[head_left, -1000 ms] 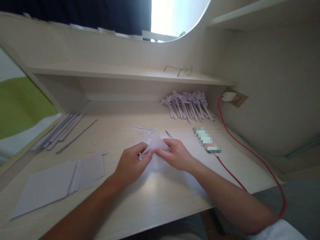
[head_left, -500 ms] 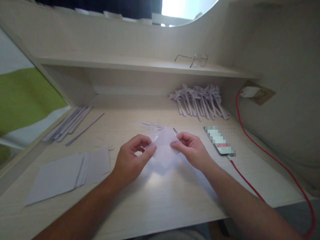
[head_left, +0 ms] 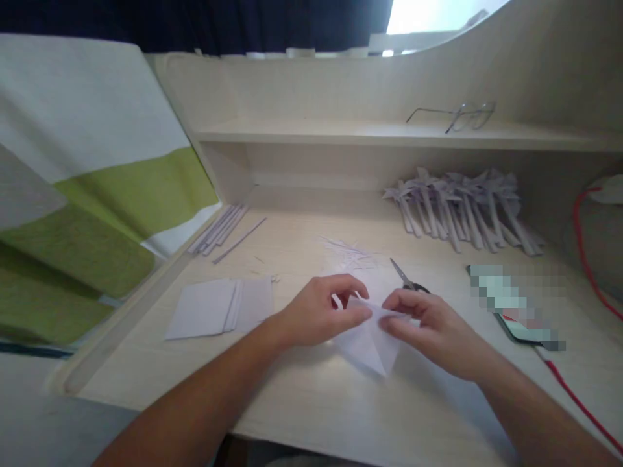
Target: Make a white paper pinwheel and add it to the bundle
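A creased white sheet of paper (head_left: pixel 367 347) is held just above the desk between both hands, one corner pointing toward me. My left hand (head_left: pixel 326 310) pinches its upper left part between thumb and fingers. On the other side my right hand (head_left: pixel 428 331) grips the paper's upper right edge with thumb and forefinger. Scissors (head_left: pixel 409 280) lie behind my right hand, their handles partly covered by it. Thin paper strips (head_left: pixel 348 251) are scattered beyond the sheet.
Stacked paper squares (head_left: pixel 204 308) lie at left, with paper sticks (head_left: pixel 221 228) behind. Several paper pinwheels (head_left: pixel 457 204) rest at back right. A phone (head_left: pixel 516 305) with a red cable (head_left: pixel 579 399) is at right. Glasses (head_left: pixel 467 117) sit on the shelf (head_left: pixel 311 133).
My view has swung to the left, so the desk's contents appear further right. The paper has tipped from raised to flatter, its corner now pointing toward me; both hands still hold it.
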`<state>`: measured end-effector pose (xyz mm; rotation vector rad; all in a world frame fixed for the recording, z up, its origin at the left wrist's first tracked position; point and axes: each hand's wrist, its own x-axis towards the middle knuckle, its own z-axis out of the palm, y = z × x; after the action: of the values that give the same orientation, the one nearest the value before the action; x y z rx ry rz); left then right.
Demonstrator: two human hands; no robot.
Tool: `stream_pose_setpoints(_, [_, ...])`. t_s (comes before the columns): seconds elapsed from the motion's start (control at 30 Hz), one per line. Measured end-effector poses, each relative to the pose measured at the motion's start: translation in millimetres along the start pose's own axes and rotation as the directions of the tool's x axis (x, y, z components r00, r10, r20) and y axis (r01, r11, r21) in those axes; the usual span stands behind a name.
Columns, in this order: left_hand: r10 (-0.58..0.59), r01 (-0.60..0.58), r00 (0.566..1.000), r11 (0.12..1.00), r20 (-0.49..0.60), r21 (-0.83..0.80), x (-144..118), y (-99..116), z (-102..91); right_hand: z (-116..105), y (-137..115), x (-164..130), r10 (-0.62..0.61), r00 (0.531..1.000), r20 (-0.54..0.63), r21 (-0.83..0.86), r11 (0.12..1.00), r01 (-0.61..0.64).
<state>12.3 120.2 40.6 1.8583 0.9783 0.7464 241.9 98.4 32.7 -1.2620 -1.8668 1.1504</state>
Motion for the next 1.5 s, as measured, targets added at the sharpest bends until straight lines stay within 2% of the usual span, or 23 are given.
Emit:
stream_pose_setpoints(0.07, [0.022,-0.023,0.999,0.999,0.023,0.032,-0.1,-1.0,-1.1,1.1,-0.1,1.2,-0.02,1.0,-0.009,-0.044,0.999,0.019])
stream_pose_setpoints(0.13, [0.02,-0.022,0.999,0.997,0.029,0.067,0.7,-3.2,-2.4,1.3,0.5,3.6,-0.03,0.992,-0.121,-0.043,0.999,0.025])
stream_pose_setpoints(0.2, [-0.015,0.015,1.0,0.998,-0.003,0.061,2.6,-6.0,-3.7,1.8,2.2,6.6,-0.022,0.978,-0.208,0.104,0.994,0.045])
stream_pose_setpoints(0.27, [-0.051,0.051,0.999,0.998,0.012,0.037,4.8,-8.5,-4.5,4.3,3.6,9.1,0.006,0.973,-0.231,0.243,0.969,0.052])
stream_pose_setpoints(0.37, [-0.063,0.06,0.994,0.998,0.087,0.034,6.1,-11.2,-4.3,9.9,2.8,11.1,-0.006,0.977,-0.212,0.257,0.964,0.062])
stream_pose_setpoints(0.47, [-0.106,0.095,0.977,0.993,0.186,0.063,5.2,-15.3,-2.3,3.2,0.0,10.7,-0.073,0.975,-0.208,0.163,0.981,0.108])
stream_pose_setpoints(0.53, [-0.139,0.128,0.968,0.99,0.21,0.063,4.9,-19.2,-0.2,-12.8,-0.8,8.7,-0.116,0.949,-0.293,-0.008,0.993,0.119])
stream_pose_setpoints(0.57, [-0.151,0.143,0.968,0.988,0.202,0.055,5.2,-21.2,1.2,-22.7,-0.5,7.4,-0.123,0.919,-0.375,-0.156,0.985,0.068])
stream_pose_setpoints(0.6, [-0.156,0.151,0.971,0.988,0.18,0.043,5.7,-22.8,2.6,-32.5,0.4,6.3,-0.098,0.896,-0.433,-0.303,0.952,-0.043])
stream_pose_setpoints(0.67, [-0.151,0.15,0.981,0.989,0.125,0.016,7.4,-24.9,5.6,-47.7,4.4,5.8,0.038,0.904,-0.426,-0.54,0.791,-0.288])
stream_pose_setpoints(0.7, [-0.145,0.146,0.984,0.989,0.101,0.003,8.2,-25.4,7.0,-52.1,7.5,7.0,0.097,0.901,-0.423,-0.589,0.727,-0.354])
stream_pose_setpoints(0.73, [-0.141,0.143,0.986,0.99,0.084,-0.007,9.0,-25.7,8.1,-54.1,11.1,9.3,0.149,0.896,-0.418,-0.616,0.678,-0.401])
stream_pose_setpoints(0.83, [-0.155,0.157,0.986,0.987,0.058,-0.032,10.3,-27.1,9.4,-52.1,23.1,20.9,0.255,0.868,-0.426,-0.631,0.604,-0.487])
stream_pose_setpoints(1.0, [-0.234,0.249,0.964,0.96,0.123,-0.126,12.0,-32.5,5.1,-54.7,35.9,31.9,0.368,0.861,-0.351,-0.632,0.585,-0.508])
stream_pose_setpoints(1.07, [-0.263,0.28,0.957,0.947,0.122,-0.157,12.5,-32.2,3.1,-61.0,37.5,28.2,0.381,0.86,-0.34,-0.632,0.585,-0.509])
stream_pose_setpoints(1.23, [-0.308,0.305,0.951,0.926,0.024,-0.224,13.2,-23.9,-0.6,-68.6,35.2,16.7,0.393,0.855,-0.34,-0.649,0.56,-0.515])
stream_pose_setpoints(1.4, [-0.358,0.35,0.933,0.925,-0.034,-0.146,14.5,-23.3,-4.6,-45.4,22.1,22.4,0.362,0.849,-0.386,-0.683,0.506,-0.526])
stream_pose_setpoints(1.5, [-0.345,0.339,0.937,0.936,-0.055,-0.092,14.8,-25.3,-8.2,-31.5,16.0,29.6,0.363,0.852,-0.377,-0.7,0.49,-0.519])
